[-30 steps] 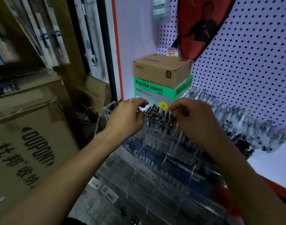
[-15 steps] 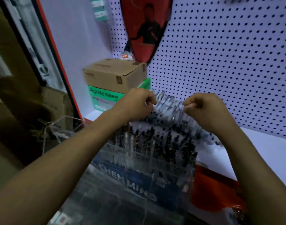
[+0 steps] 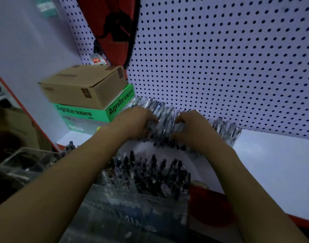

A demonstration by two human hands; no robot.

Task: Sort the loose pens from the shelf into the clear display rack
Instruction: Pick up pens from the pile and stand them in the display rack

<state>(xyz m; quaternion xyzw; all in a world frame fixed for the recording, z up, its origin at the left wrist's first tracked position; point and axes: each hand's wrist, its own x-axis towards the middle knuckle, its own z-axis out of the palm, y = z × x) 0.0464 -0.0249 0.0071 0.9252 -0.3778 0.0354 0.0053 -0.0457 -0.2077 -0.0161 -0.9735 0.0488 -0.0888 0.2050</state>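
Two hands down on a long heap of loose pens (image 3: 169, 118), lying in a row on the white shelf (image 3: 276, 165) along the foot of the pegboard (image 3: 220, 64). Left hand (image 3: 134, 122) at the left part of the heap, fingers curled down onto the pens; right hand (image 3: 194, 129) just beside it, fingers bent over the pens, thumb low at the near side. Cannot tell from the head view whether either hand grips any pen or merely rests on the heap; picture blurred at the fingertips. Clear display rack (image 3: 141, 195) nearer the camera, between the two forearms, back row packed with upright pens, dark caps up; front tiers blurred. Brown carton (image 3: 83, 85) stacked on a green box (image 3: 90, 111) at the left end of the shelf, touching the heap's far-left end or just beside it. Red hanging item (image 3: 113, 28) on the pegboard above the carton. Second clear container (image 3: 22, 165) at far left, well apart from the hands.
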